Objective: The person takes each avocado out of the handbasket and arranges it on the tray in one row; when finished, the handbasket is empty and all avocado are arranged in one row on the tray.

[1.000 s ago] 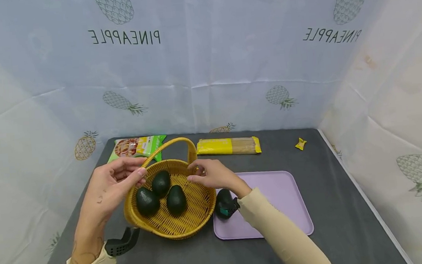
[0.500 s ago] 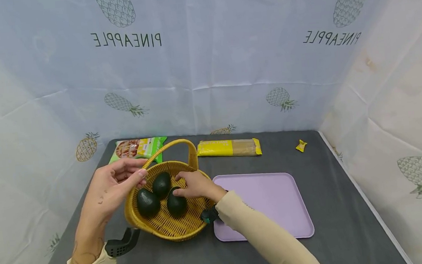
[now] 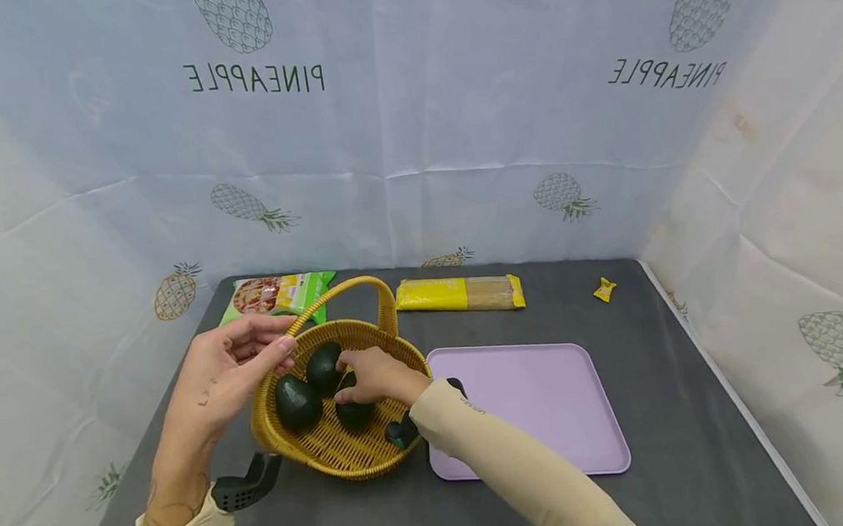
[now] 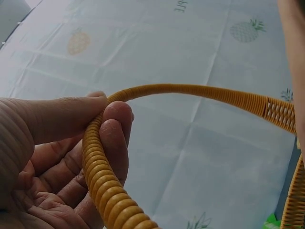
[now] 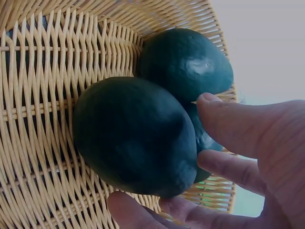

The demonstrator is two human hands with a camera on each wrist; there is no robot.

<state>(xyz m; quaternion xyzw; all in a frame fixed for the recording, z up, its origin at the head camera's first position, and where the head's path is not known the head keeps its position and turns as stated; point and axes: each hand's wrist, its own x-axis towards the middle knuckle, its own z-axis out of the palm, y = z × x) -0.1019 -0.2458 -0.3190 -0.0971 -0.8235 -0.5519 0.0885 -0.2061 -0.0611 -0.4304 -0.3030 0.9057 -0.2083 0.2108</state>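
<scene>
A yellow wicker basket holds three dark green avocados: one at left, one at the back and one at right. My left hand pinches the basket's arched handle between thumb and fingers. Inside the basket, my right hand reaches over the right avocado and partly hides it. In the right wrist view, thumb and fingers spread about the narrow end of the nearest avocado, not closed round it. The other avocados lie beyond it.
A lilac tray lies right of the basket, under the right forearm. Along the back are a green snack packet, a yellow pack of noodles and a small yellow wrapped candy. Printed curtains surround the grey table.
My right hand has moved left and down from the basket's right rim to the right avocado. My left hand keeps its hold on the handle, and the basket stays in place.
</scene>
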